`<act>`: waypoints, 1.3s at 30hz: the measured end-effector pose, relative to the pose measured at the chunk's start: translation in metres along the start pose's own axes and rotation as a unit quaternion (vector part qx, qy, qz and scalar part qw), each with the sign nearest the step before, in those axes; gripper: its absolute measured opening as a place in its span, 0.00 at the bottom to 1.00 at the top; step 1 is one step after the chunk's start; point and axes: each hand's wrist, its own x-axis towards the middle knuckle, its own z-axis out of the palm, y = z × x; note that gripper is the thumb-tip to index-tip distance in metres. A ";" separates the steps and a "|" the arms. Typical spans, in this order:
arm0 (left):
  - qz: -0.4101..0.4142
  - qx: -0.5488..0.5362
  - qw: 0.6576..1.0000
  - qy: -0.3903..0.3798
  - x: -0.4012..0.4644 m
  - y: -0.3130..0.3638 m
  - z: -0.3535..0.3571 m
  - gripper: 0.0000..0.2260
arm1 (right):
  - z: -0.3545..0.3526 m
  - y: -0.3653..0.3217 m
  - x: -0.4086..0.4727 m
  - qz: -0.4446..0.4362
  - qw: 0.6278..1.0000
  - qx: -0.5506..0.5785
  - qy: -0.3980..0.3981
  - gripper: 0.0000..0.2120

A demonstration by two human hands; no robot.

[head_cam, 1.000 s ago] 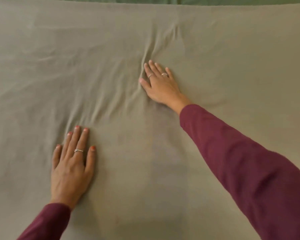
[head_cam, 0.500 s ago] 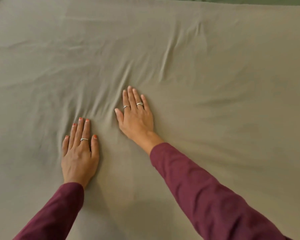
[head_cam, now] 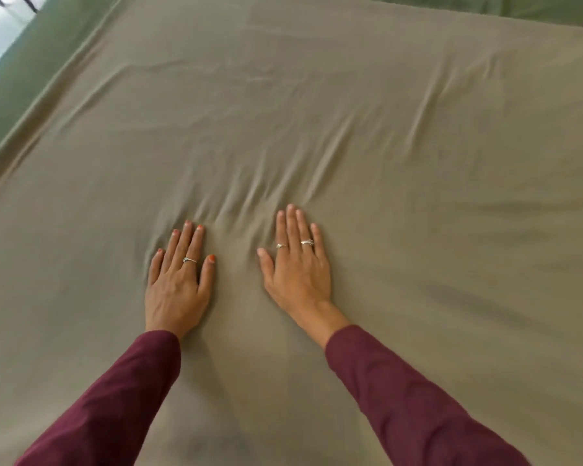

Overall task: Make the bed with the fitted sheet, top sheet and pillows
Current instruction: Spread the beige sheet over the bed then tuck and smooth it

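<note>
Both the left hand (head_cam: pixel 177 290) and right hand (head_cam: pixel 297 274) were pressed flat, side by side, on the wrinkled top sheet (head_cam: pixel 367 136); a green fitted sheet (head_cam: pixel 17 82) was seen beyond.

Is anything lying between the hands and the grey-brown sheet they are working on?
Nothing visible does. The left hand and right hand both lie flat on the grey-brown top sheet, fingers straight, with wrinkles bunched just beyond the fingertips.

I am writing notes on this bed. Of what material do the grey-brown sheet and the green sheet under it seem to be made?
Grey-brown sheet: thin, soft woven fabric, probably cotton or a blend, matte; it gathers in fine wrinkles ahead of both flat hands. Green sheet: also matte cloth, too blurred to say more.
</note>
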 end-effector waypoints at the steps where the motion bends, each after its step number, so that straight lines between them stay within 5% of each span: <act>1: -0.006 0.001 1.000 -0.001 0.000 -0.011 -0.004 0.26 | 0.002 -0.014 0.006 -0.023 1.000 0.002 -0.014 0.33; 6: -0.033 -0.018 0.999 -0.010 0.006 -0.041 -0.016 0.25 | -0.011 -0.035 0.009 -0.143 0.984 0.039 -0.094 0.28; 11: -0.108 -0.019 0.994 -0.009 -0.028 -0.108 -0.028 0.25 | 0.002 -0.044 -0.089 -0.010 1.000 -0.017 -0.007 0.32; 14: -0.157 -0.017 0.987 -0.009 -0.054 -0.156 -0.039 0.25 | 0.018 -0.097 -0.119 -0.023 0.999 -0.006 -0.028 0.32; 19: -0.248 -0.042 0.968 -0.017 -0.079 -0.224 -0.056 0.26 | 0.049 -0.202 -0.115 -0.176 0.981 0.020 -0.082 0.32; 24: -0.319 -0.057 0.946 -0.026 -0.079 -0.280 -0.075 0.27 | 0.046 -0.252 -0.076 -0.377 0.907 0.067 -0.173 0.29; 29: -0.328 -0.043 0.944 0.000 -0.076 -0.337 -0.094 0.27 | 0.064 -0.255 -0.042 -0.080 0.996 -0.022 -0.040 0.34; 31: -0.321 -0.034 0.946 0.020 -0.074 -0.355 -0.098 0.27 | 0.073 -0.286 -0.049 -0.068 0.996 -0.046 -0.028 0.35; 39: -0.259 -0.006 0.957 0.129 -0.060 -0.397 -0.127 0.12 | 0.077 -0.371 -0.051 -0.344 0.923 0.015 -0.172 0.32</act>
